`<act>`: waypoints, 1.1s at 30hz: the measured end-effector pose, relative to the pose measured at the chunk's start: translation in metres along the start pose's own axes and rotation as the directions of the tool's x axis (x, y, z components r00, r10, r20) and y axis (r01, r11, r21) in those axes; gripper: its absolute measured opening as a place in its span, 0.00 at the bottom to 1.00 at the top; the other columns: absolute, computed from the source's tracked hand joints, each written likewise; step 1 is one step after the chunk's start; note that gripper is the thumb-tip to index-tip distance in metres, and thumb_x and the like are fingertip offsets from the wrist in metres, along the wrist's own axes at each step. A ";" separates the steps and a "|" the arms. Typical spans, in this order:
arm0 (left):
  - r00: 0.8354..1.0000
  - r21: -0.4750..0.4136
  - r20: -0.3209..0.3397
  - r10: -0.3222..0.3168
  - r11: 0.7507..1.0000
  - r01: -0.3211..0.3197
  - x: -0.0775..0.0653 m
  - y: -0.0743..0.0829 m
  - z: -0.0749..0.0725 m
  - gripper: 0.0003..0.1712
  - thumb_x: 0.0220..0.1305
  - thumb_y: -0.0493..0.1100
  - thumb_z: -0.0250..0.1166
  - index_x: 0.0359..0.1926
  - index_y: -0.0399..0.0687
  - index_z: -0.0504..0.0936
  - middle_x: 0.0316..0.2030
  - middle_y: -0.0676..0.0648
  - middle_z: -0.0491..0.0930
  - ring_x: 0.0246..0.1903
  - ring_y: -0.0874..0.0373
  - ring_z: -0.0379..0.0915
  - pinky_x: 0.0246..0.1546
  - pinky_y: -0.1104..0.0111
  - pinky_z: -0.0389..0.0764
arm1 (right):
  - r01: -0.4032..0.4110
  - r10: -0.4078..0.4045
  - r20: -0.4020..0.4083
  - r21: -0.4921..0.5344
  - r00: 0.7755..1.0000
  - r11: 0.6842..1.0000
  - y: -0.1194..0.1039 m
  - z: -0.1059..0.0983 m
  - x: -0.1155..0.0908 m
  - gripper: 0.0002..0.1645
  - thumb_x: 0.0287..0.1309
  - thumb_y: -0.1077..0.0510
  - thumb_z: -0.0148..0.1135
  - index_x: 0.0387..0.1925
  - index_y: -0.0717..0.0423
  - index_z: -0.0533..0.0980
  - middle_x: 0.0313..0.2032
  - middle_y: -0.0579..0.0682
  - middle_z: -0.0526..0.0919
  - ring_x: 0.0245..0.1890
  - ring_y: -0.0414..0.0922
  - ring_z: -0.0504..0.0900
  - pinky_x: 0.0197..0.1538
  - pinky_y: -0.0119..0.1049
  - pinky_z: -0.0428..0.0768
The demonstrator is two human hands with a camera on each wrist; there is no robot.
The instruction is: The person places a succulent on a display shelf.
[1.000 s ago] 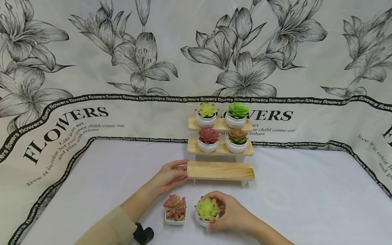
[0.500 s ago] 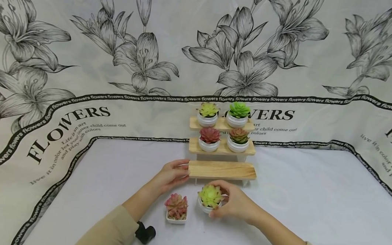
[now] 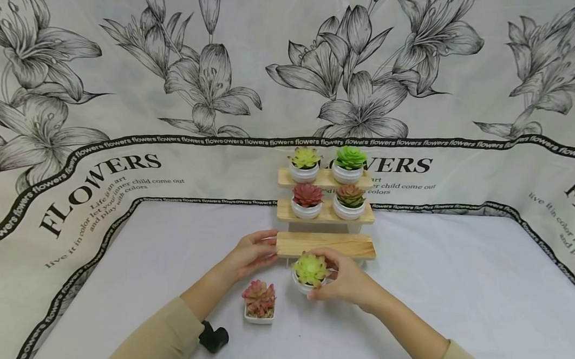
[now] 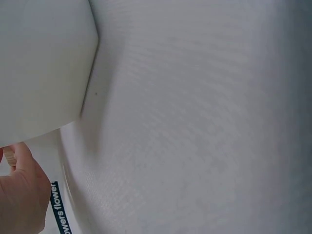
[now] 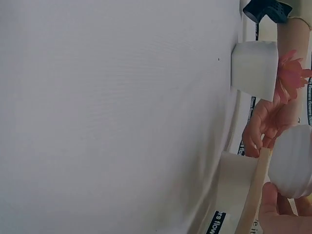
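In the head view my right hand pinches the round white pot of a yellow-green succulent by its right side. The pot is raised at the front edge of the bottom wooden shelf, and overlaps it in view. In the right wrist view, the ribbed white pot is close above that shelf, with the thumb against it. My left hand holds the left end of the bottom shelf by the fingers; its thumb is mostly hidden. A pink succulent in a square white pot stands on the table, between the forearms.
Two upper shelves carry potted succulents: a dark red one and a reddish-green one in the middle, a yellow-green one and a bright green one on top. A white cloth covers the table, with a flower-printed backdrop behind.
My right hand has carried the yellow-green succulent forward, away from beside the pink one, up to the bottom shelf's front edge. My left hand keeps its place at the shelf's end.
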State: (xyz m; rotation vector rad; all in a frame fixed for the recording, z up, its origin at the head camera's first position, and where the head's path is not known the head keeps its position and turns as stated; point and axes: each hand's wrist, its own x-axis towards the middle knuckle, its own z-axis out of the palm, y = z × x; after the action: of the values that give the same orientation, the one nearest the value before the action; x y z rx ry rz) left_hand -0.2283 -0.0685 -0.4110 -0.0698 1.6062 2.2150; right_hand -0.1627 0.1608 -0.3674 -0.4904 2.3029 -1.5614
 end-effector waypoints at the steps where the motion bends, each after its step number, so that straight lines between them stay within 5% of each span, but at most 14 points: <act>1: 1.000 -0.003 0.001 -0.001 1.000 0.001 0.000 0.000 0.000 0.30 0.58 0.22 0.53 0.63 0.29 0.62 0.40 0.45 0.74 0.32 0.61 0.75 0.35 0.72 0.80 | -0.002 0.002 -0.006 -0.004 1.000 1.000 -0.001 -0.001 0.001 0.44 0.36 0.61 0.77 0.58 0.60 0.68 0.50 0.55 0.74 0.48 0.49 0.73 0.55 0.47 0.73; 14: 1.000 -0.006 -0.002 -0.012 1.000 0.012 -0.001 -0.003 -0.002 0.30 0.58 0.22 0.54 0.63 0.30 0.63 0.41 0.45 0.75 0.32 0.60 0.76 0.35 0.72 0.81 | -0.045 0.044 -0.072 -0.016 0.996 0.999 -0.010 -0.008 0.019 0.44 0.36 0.61 0.76 0.59 0.60 0.68 0.48 0.55 0.75 0.43 0.47 0.72 0.45 0.36 0.75; 33: 1.000 0.006 0.024 -0.005 1.000 0.005 0.000 -0.001 -0.003 0.30 0.59 0.23 0.53 0.64 0.29 0.61 0.44 0.43 0.74 0.33 0.60 0.75 0.36 0.72 0.80 | -0.062 0.067 -0.199 0.030 0.978 0.998 -0.010 -0.006 0.050 0.43 0.37 0.64 0.75 0.58 0.63 0.66 0.49 0.57 0.72 0.44 0.48 0.71 0.44 0.34 0.74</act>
State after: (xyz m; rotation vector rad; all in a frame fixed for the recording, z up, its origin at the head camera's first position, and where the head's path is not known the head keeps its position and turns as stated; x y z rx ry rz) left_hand -0.2283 -0.0710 -0.4126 -0.0458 1.5982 2.1989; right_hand -0.2084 0.1399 -0.3598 -0.2601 2.4170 -1.6724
